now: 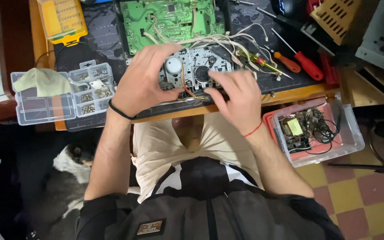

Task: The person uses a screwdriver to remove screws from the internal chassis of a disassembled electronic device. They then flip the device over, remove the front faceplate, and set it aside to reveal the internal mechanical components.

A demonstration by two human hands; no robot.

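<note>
Wires are the weak point here: a loose bundle of white leads (227, 41) runs from the green circuit board (173, 20) down to the metal tape-deck mechanism (196, 71), and thin orange leads (187, 86) curl across its front edge right under the hands. If the mechanism were lifted or turned sharply, those leads could likely snag on a finger or tear at a solder joint. The mechanism also sits close to the near edge of the desk (290, 93), above the lap, so a slip could drop it or shed a small part toward the floor.

The left hand (141, 82) comes in from the near left, wrist bent, palm down over the mechanism's left end; its fingers are curled and close together, and the thumb presses in against the side plate just below the white pulley (173, 65). The right hand (238, 100) lies over the right front corner, fingers extended and slightly spread, tips resting on the metal next to the dark round hub (203, 73); motion blur makes it hard to tell whether it pinches anything. Both forearms angle inward from the body.

Around them lie red-handled screwdrivers (305, 64), a yellow-handled screwdriver (261, 60), a clear compartment box of screws (92, 86), a yellow bit case (63, 20), and a clear tub of electronic scrap (316, 129) beside the knee.
</note>
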